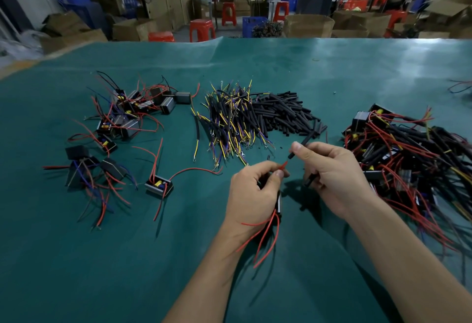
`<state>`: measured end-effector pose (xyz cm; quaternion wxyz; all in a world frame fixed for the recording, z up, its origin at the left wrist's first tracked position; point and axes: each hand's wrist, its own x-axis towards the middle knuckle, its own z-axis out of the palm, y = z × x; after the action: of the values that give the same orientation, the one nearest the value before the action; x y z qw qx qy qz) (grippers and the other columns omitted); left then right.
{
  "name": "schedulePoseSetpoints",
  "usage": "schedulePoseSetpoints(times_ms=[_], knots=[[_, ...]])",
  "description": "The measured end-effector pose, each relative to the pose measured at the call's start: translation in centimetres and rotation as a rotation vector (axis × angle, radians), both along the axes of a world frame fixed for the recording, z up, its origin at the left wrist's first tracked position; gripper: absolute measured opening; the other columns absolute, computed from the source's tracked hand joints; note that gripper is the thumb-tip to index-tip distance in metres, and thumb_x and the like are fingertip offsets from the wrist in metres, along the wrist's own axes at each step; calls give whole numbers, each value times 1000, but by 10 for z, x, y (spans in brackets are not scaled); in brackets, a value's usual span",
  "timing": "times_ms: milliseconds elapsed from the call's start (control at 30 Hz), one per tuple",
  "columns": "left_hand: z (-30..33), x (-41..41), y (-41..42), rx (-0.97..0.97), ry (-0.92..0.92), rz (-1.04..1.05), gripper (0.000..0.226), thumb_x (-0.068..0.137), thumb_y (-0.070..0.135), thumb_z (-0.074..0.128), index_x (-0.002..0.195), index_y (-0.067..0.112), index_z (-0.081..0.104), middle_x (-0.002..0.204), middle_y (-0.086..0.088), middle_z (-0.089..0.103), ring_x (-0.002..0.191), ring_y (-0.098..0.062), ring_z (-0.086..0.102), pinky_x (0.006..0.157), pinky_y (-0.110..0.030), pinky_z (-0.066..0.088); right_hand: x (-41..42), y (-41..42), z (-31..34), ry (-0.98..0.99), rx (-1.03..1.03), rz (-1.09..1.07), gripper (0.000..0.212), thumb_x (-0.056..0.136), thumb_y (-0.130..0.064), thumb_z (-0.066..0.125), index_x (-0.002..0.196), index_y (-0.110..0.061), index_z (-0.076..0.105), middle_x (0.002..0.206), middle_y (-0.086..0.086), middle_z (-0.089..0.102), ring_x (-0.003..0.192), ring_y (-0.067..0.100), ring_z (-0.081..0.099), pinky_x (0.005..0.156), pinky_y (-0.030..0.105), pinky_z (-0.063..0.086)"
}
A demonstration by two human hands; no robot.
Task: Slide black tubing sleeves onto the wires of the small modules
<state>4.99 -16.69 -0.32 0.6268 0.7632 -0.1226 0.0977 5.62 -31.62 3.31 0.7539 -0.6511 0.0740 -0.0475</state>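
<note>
Your right hand (334, 174) pinches a black sleeve (304, 144) between thumb and forefinger, its lower mouth just beside the red wire tip (284, 164), which your left hand (251, 195) pinches; a small module (279, 204) is tucked under that palm. Hold the wire close behind its tip so it stays stiff, line it up with the bore, then feed it in with a slight twist. Spare sleeves (283, 113) lie piled at upper centre of the desk (102, 271), bare modules (132, 115) at left, sleeved ones (398, 151) at right.
</note>
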Motion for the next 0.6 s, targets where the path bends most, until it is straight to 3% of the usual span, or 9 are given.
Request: schedulePoseSetpoints(times_ms=[67, 133, 200, 267, 367, 467, 533, 600], knots=[[0, 0, 0, -3, 4, -6, 18, 84, 26, 59, 79, 21, 76, 62, -1, 63, 54, -4, 46, 56, -28, 38, 0, -1, 0, -1, 35, -3, 52, 69, -35, 83, 94, 7, 68, 54, 3, 29, 49, 17, 25, 42, 24, 22], [1, 0, 0, 3, 2, -8, 18, 84, 26, 59, 79, 21, 75, 62, 4, 64, 54, -3, 47, 55, -24, 37, 0, -2, -1, 0, 25, 15, 57, 69, -35, 82, 97, 12, 65, 52, 1, 28, 48, 16, 22, 49, 30, 17], [1, 0, 0, 7, 2, -10, 18, 84, 25, 59, 78, 22, 76, 59, 14, 61, 53, -2, 48, 55, -18, 35, -1, -2, -1, 4, -6, 44, 50, 70, -35, 81, 92, 8, 69, 52, 0, 27, 49, 16, 20, 56, 36, 12], [1, 0, 0, 10, 6, -11, 18, 85, 26, 58, 77, 23, 74, 57, 16, 59, 53, -3, 46, 55, -21, 35, -2, -2, 0, -3, -54, 61, 38, 72, -34, 81, 86, 0, 72, 52, 1, 27, 49, 16, 21, 54, 33, 14], [1, 0, 1, 18, 8, -24, 19, 85, 27, 57, 73, 25, 71, 54, 15, 55, 51, -4, 43, 54, -24, 33, -1, -6, 1, -30, -87, 87, 41, 71, -36, 81, 83, 2, 71, 53, 0, 28, 49, 15, 23, 52, 32, 16], [2, 0, 2, 21, 12, -27, 19, 85, 27, 56, 70, 29, 68, 53, 17, 55, 51, -1, 46, 54, -18, 32, -1, -7, 0, -9, -66, 154, 38, 67, -39, 83, 80, -5, 73, 54, 2, 29, 51, 16, 22, 57, 38, 13], [3, 0, 2, 30, 16, -16, 17, 84, 27, 56, 72, 27, 68, 55, 18, 58, 53, 1, 49, 56, -16, 35, -2, -4, -2, -28, -103, 194, 35, 67, -37, 83, 80, -6, 76, 59, 7, 39, 54, 17, 29, 59, 39, 16], [2, 1, 2, 19, 26, 17, 15, 81, 24, 55, 79, 22, 69, 63, 11, 64, 59, -4, 54, 62, -28, 45, -3, 0, -3, -86, -140, 215, 32, 69, -33, 82, 83, -4, 78, 72, 16, 58, 68, 21, 45, 66, 35, 31]])
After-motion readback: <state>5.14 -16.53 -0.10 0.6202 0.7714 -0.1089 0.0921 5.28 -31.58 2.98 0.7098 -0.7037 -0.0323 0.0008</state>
